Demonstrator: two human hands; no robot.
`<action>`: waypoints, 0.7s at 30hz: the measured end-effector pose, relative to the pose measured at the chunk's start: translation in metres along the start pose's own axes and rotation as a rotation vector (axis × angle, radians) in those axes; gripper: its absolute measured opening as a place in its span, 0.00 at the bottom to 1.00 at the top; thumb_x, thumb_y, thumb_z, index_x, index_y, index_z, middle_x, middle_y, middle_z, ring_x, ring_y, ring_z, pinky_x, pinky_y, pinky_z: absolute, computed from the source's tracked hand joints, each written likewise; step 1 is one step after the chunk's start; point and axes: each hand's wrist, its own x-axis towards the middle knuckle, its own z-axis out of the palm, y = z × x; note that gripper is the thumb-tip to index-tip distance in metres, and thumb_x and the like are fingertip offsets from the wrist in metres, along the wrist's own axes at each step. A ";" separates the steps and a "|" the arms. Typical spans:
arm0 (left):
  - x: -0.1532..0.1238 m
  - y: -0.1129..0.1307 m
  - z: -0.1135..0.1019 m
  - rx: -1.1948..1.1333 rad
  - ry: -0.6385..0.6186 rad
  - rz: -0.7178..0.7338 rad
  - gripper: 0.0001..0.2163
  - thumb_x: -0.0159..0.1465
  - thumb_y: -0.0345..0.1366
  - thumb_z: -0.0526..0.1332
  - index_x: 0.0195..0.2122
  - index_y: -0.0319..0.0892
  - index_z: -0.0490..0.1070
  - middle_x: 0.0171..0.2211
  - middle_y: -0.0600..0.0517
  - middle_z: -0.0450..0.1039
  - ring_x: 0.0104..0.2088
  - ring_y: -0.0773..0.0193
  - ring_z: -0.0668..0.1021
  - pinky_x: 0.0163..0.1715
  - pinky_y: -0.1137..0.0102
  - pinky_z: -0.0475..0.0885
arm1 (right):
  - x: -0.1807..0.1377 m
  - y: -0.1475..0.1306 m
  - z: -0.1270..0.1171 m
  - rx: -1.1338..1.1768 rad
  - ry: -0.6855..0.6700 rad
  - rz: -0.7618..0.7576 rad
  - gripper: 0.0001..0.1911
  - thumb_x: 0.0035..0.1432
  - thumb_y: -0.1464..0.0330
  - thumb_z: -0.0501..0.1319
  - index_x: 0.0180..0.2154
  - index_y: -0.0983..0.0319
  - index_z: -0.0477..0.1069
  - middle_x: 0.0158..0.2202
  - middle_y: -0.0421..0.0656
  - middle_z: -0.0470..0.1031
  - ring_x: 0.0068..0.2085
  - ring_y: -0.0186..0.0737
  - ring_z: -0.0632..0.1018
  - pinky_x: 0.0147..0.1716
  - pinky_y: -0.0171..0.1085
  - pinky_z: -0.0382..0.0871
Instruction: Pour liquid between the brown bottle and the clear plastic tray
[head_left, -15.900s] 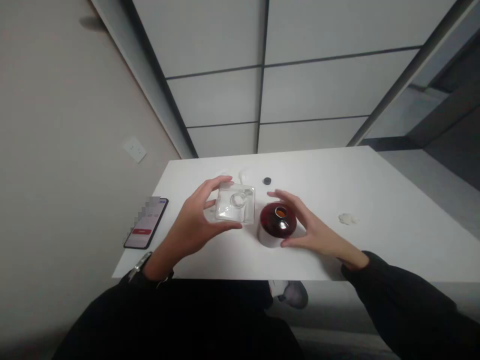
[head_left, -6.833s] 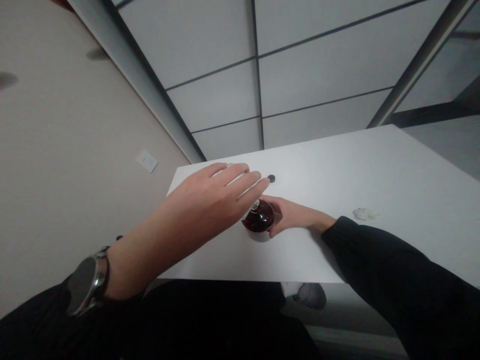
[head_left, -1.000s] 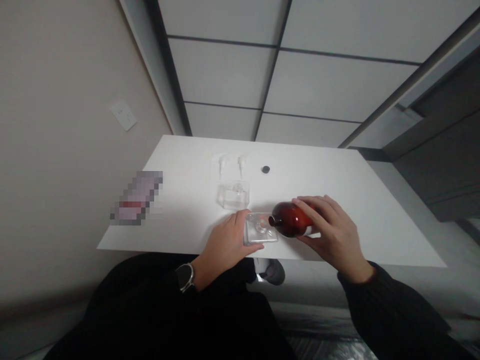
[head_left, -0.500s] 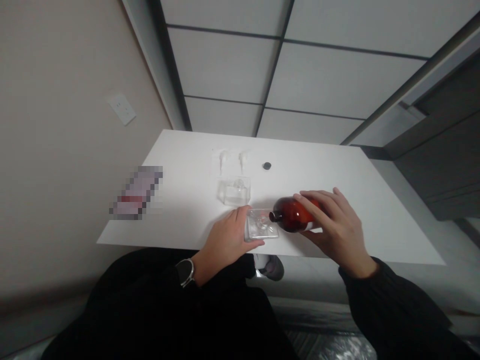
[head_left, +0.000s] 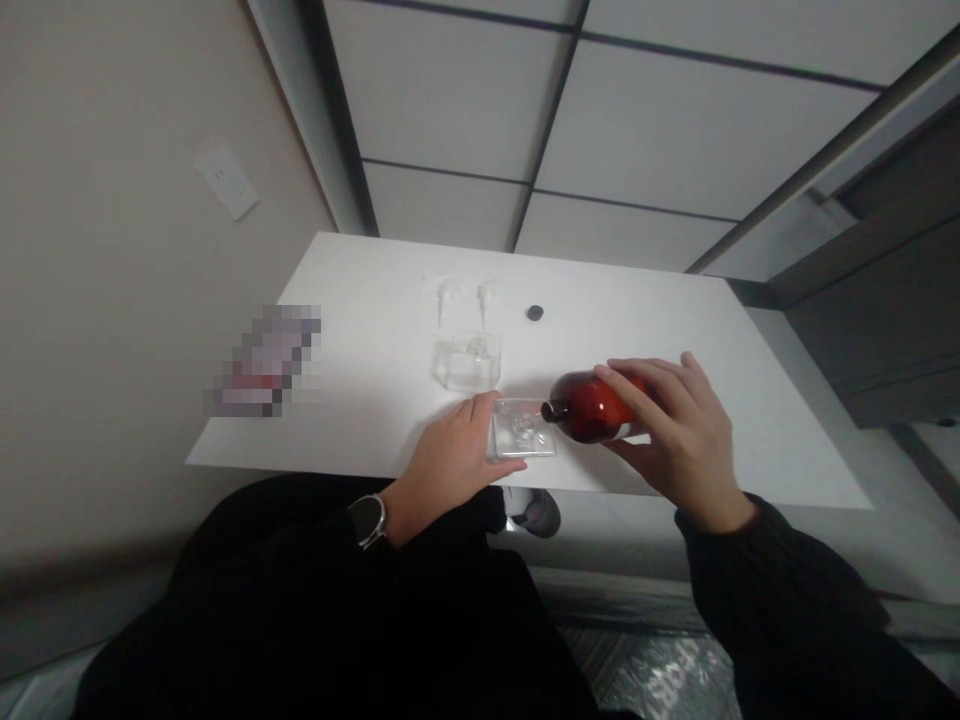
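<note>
My left hand (head_left: 459,442) grips a clear square bottle (head_left: 536,440) from its left side, near the table's front edge. The bottle's round neck faces up at me. In my right hand (head_left: 679,430) is an amber bottle (head_left: 589,408), tipped on its side with its uncapped mouth pointing left, just right of the clear bottle's neck. Whether any liquid runs between them I cannot tell. Behind my left hand stands a second clear square bottle (head_left: 471,372). A small black cap (head_left: 535,313) lies beyond the amber bottle.
Two clear pump heads (head_left: 445,295) lie at the back of the white table (head_left: 360,350). On the left edge of the table is a blurred-out flat object (head_left: 266,362). A wall with an outlet (head_left: 227,184) borders the left; white panels (head_left: 630,140) stand behind.
The camera view has tilted down a little, so the table sits higher in the picture. Both hands keep their hold, and the amber bottle stays tipped beside the clear bottle's neck.
</note>
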 end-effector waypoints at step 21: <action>0.001 0.002 0.000 0.014 -0.001 0.015 0.34 0.63 0.45 0.76 0.64 0.39 0.63 0.59 0.38 0.76 0.58 0.40 0.80 0.56 0.51 0.77 | 0.002 0.002 -0.006 -0.019 -0.019 0.001 0.49 0.62 0.74 0.69 0.76 0.46 0.51 0.61 0.51 0.77 0.57 0.61 0.78 0.66 0.69 0.65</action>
